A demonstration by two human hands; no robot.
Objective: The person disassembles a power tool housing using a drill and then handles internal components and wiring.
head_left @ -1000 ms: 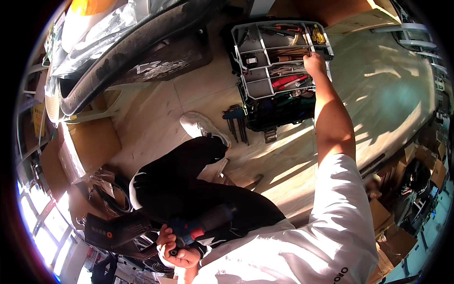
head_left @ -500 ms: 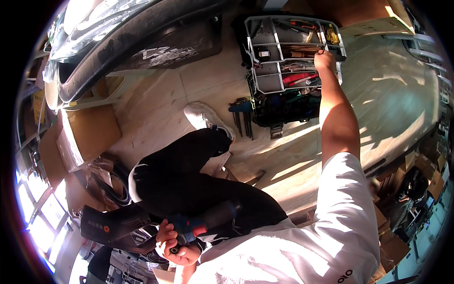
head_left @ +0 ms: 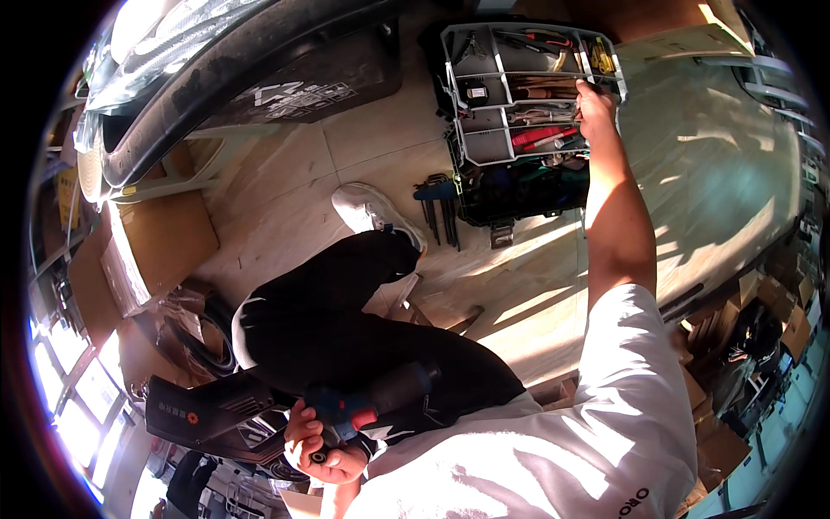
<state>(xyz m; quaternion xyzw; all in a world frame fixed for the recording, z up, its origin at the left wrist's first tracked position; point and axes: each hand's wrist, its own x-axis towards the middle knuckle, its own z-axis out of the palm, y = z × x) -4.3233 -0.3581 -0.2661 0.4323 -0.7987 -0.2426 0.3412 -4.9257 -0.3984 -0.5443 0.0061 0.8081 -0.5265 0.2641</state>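
Note:
My left hand (head_left: 322, 450) is closed around a blue and black cordless drill (head_left: 339, 411) with a red part, held low over my thigh. My right arm stretches forward to a grey compartment tray (head_left: 486, 147) of a black toolbox (head_left: 510, 197). At the tray's right side, my right hand (head_left: 596, 111) has its fingers curled beside the brown-handled tools (head_left: 538, 92). What those fingers grip is too small to make out. In other compartments lie a red-handled tool (head_left: 538, 136), yellow tools (head_left: 602, 57) and a small black and white item (head_left: 475, 92).
A blue holder with hex keys (head_left: 437, 192) lies on the floor left of the toolbox. Cardboard boxes (head_left: 169, 246) stand at left, more (head_left: 722, 450) at lower right. A big dark curved panel (head_left: 251, 65) takes up the upper left. My shoe (head_left: 367, 206) is on the floor.
My right hand has shifted slightly within the tray, toward its far side. The whole view has moved a little. My left hand still holds the drill in the same place.

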